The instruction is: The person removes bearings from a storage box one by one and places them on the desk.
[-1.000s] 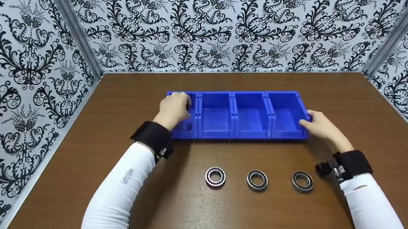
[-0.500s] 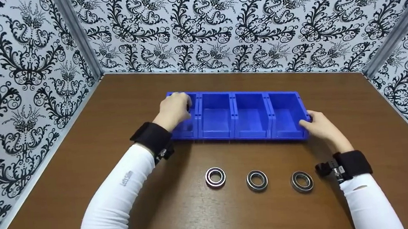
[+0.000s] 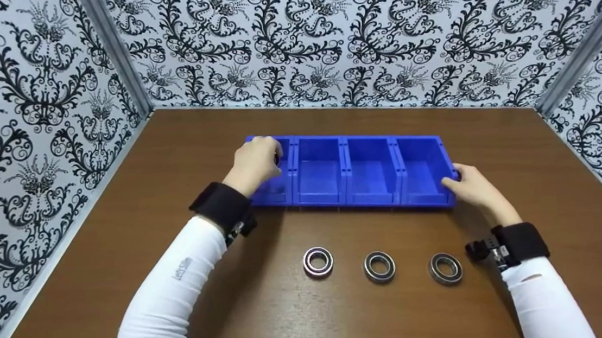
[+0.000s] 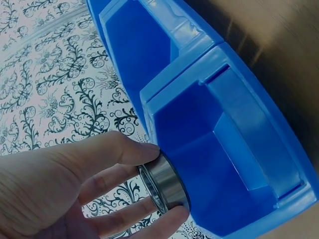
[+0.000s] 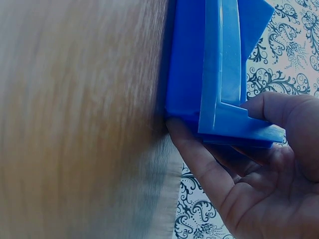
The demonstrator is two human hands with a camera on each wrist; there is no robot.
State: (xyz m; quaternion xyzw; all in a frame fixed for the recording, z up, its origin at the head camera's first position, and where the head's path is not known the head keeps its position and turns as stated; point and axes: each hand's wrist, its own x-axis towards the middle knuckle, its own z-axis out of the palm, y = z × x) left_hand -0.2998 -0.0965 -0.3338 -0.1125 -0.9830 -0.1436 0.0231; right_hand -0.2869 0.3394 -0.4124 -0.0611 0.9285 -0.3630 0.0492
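My left hand (image 3: 257,163) pinches a steel ball bearing (image 4: 166,180) between thumb and fingers, over the leftmost compartment of a blue bin (image 3: 320,190) with several compartments in a row. In the left wrist view the bearing stands on edge at that compartment's opening. At the other end, my right hand (image 3: 471,187) grips the bin's right side wall, thumb over the rim and fingers along the outside. Three more bearings lie flat on the table in front of the bin: a left one (image 3: 318,261), a middle one (image 3: 379,266) and a right one (image 3: 445,268).
The brown wooden table (image 3: 315,325) carries everything. Patterned panels (image 3: 322,42) stand behind it and at both sides, joined by grey corner posts. Both forearms wear white sleeves and black wrist straps with cameras.
The left forearm and wrist have shifted very slightly to the left, the bearing still pinched. The right hand, the bin and the three bearings on the table look the same.
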